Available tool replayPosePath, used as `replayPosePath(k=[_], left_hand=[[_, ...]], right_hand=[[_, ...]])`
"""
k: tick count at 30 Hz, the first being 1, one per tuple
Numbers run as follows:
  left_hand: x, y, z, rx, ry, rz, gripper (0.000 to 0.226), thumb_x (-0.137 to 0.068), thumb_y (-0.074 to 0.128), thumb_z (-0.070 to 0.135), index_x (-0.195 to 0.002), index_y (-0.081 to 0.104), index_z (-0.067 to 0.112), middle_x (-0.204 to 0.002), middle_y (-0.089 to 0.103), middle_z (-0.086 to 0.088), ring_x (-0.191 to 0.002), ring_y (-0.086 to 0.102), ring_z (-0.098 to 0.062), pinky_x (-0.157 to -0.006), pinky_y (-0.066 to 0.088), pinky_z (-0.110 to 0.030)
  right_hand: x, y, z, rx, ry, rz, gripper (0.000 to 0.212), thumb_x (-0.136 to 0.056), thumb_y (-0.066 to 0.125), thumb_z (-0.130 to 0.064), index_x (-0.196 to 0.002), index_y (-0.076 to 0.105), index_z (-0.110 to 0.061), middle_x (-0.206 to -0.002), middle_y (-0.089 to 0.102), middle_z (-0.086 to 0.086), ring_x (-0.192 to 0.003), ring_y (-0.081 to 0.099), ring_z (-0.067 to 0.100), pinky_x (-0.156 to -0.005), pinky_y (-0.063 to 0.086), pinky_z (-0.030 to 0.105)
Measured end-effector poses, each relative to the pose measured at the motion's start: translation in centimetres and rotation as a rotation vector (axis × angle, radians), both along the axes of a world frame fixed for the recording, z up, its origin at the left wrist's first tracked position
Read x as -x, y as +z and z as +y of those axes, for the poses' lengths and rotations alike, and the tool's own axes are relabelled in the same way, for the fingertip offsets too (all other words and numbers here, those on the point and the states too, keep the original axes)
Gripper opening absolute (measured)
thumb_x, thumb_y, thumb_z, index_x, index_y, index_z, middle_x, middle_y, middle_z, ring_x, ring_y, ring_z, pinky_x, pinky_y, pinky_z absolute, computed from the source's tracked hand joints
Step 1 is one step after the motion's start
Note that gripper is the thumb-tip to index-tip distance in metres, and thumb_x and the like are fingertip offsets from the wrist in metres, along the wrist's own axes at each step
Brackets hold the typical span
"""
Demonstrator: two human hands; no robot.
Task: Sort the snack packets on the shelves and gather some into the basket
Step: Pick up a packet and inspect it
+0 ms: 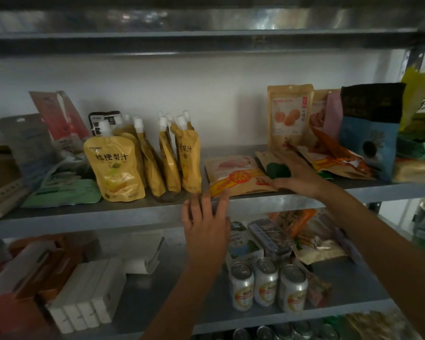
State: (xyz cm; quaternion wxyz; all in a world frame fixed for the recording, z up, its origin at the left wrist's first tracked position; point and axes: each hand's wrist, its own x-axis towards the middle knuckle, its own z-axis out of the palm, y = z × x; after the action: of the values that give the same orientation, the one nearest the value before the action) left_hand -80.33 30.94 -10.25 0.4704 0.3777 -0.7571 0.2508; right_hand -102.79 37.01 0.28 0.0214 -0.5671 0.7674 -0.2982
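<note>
A flat snack packet with a red and yellow label [233, 174] lies at the front of the grey middle shelf [108, 214]. A brown packet with a green patch [276, 165] lies partly over its right side. My right hand [297, 177] rests flat on the brown packet, thumb near the labelled packet's corner. My left hand [207, 222] is raised in front of the shelf edge, fingers straight, fingertips at the labelled packet's front edge. Several yellow spouted juice pouches [115, 165] stand to the left. No basket is in view.
Upright snack bags [289, 116] and a blue and black bag [371, 133] stand at the right. Green and pink packets [64, 190] lie at the left. The lower shelf holds three cans [265, 283], white boxes [88, 293] and more packets [312, 239].
</note>
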Motion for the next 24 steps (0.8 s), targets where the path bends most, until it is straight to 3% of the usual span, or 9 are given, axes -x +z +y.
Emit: replayPosePath(k=[3, 8, 11, 13, 15, 18, 20, 24], left_hand=[[0.1, 0.2, 0.2, -0.004, 0.018, 0.008, 0.059, -0.074, 0.067, 0.027, -0.130, 0.050, 0.023, -0.119, 0.059, -0.016, -0.112, 0.043, -0.034, -0.105, 0.026, -0.049], [0.5, 0.2, 0.6, -0.033, 0.023, 0.029, 0.057, -0.072, 0.071, 0.021, -0.127, 0.056, 0.020, -0.119, 0.059, -0.017, -0.113, 0.045, -0.036, -0.106, 0.025, -0.051], [0.5, 0.2, 0.8, -0.035, 0.031, 0.028, 0.056, -0.072, 0.068, 0.019, -0.127, 0.057, 0.019, -0.120, 0.059, -0.017, -0.114, 0.044, -0.037, -0.107, 0.024, -0.051], [0.5, 0.2, 0.8, -0.030, 0.041, 0.019, 0.054, -0.073, 0.065, 0.018, -0.127, 0.057, 0.019, -0.121, 0.058, -0.018, -0.114, 0.045, -0.037, -0.107, 0.024, -0.052], [0.5, 0.2, 0.7, -0.026, 0.050, 0.004, 0.054, -0.074, 0.061, 0.017, -0.127, 0.056, 0.019, -0.121, 0.059, -0.018, -0.114, 0.044, -0.037, -0.107, 0.024, -0.052], [0.4, 0.2, 0.6, -0.023, 0.068, -0.020, 0.056, -0.073, 0.057, 0.017, -0.128, 0.051, 0.019, -0.120, 0.058, -0.019, -0.114, 0.044, -0.038, -0.106, 0.024, -0.053], [0.4, 0.3, 0.6, -0.036, 0.075, -0.034, 0.059, -0.071, 0.057, 0.018, -0.129, 0.050, 0.019, -0.121, 0.058, -0.019, -0.115, 0.045, -0.038, -0.107, 0.024, -0.053], [0.5, 0.4, 0.8, -0.053, 0.077, -0.033, 0.060, -0.070, 0.057, 0.017, -0.130, 0.049, 0.020, -0.121, 0.057, -0.018, -0.114, 0.046, -0.038, -0.107, 0.023, -0.052]], right_hand=[[-0.1, 0.4, -0.2, -0.021, -0.036, 0.057, 0.082, -0.078, 0.072, -0.034, -0.147, 0.030, -0.023, -0.156, 0.021, 0.002, -0.143, 0.019, 0.024, -0.115, 0.022, 0.041], [-0.3, 0.2, -0.1, 0.003, -0.075, 0.169, 0.052, -0.089, 0.062, -0.033, -0.136, 0.046, -0.019, -0.143, 0.044, 0.008, -0.130, 0.039, 0.026, -0.104, 0.033, 0.034], [-1.3, 0.1, 0.2, 0.039, -0.148, 0.210, 0.054, -0.093, 0.056, -0.037, -0.140, 0.040, -0.015, -0.140, 0.047, 0.012, -0.126, 0.045, 0.029, -0.101, 0.039, 0.037], [-2.0, 0.3, -0.1, 0.030, -0.277, 0.394, 0.048, -0.097, 0.048, -0.035, -0.139, 0.039, -0.013, -0.133, 0.053, 0.016, -0.120, 0.050, 0.033, -0.097, 0.043, 0.040], [-2.8, 0.9, -0.4, 0.009, -0.355, 0.655, 0.034, -0.101, 0.041, -0.028, -0.131, 0.044, -0.012, -0.118, 0.061, 0.016, -0.108, 0.058, 0.034, -0.082, 0.046, 0.038], [-3.7, 1.7, -0.2, -0.059, -0.326, 0.776, 0.028, -0.098, 0.041, -0.012, -0.125, 0.048, -0.009, -0.111, 0.064, 0.014, -0.100, 0.061, 0.032, -0.067, 0.039, 0.033], [-3.8, 1.5, 0.3, 0.042, -0.338, 0.781, 0.025, -0.095, 0.042, -0.008, -0.118, 0.052, -0.006, -0.103, 0.066, 0.016, -0.092, 0.063, 0.034, -0.064, 0.038, 0.033], [-4.5, 0.4, 1.7, 0.533, -0.319, 0.630, 0.033, -0.095, 0.032, -0.018, -0.092, 0.058, 0.002, -0.056, 0.059, 0.019, -0.043, 0.058, 0.035, -0.040, 0.048, 0.036]])
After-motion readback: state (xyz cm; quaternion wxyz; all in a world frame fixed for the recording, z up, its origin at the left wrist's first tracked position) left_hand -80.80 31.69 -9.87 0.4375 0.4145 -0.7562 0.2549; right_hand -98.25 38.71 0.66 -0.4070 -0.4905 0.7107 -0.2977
